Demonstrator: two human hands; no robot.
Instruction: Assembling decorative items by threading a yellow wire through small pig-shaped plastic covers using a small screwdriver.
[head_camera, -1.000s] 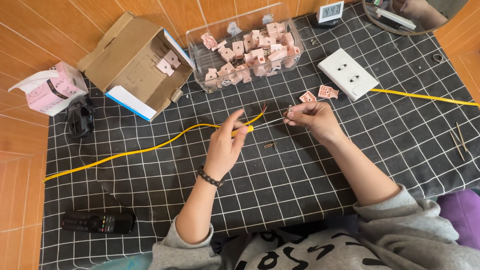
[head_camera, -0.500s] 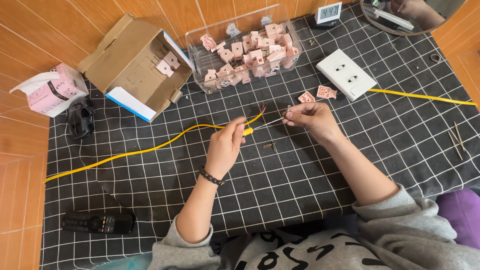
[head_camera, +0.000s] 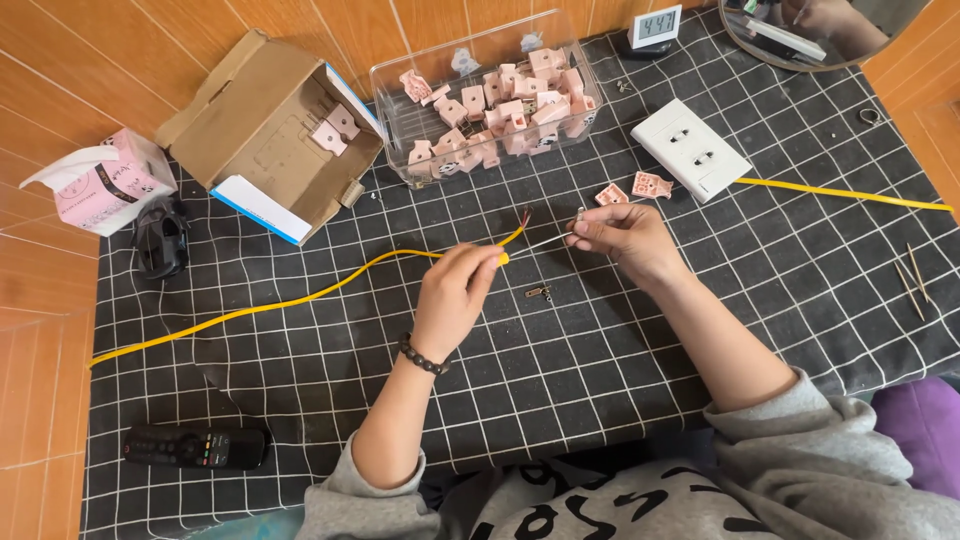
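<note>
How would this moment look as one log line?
left hand: pinches yellow cable | right hand: holds thin metal tool at stripped cable end | surface: black grid cloth

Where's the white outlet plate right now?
In the head view, the white outlet plate lies upper right on the black grid cloth, just right of the clear parts box, beyond the right hand.

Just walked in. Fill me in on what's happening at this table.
A person sits at a table covered by a black grid cloth. The left hand pinches a yellow cable near its stripped end, where thin bare wires fan out. The right hand holds one thin wire and a small metal piece at the fingertips. Behind lie a clear box of pink parts, a cardboard box and a white socket plate.
</note>
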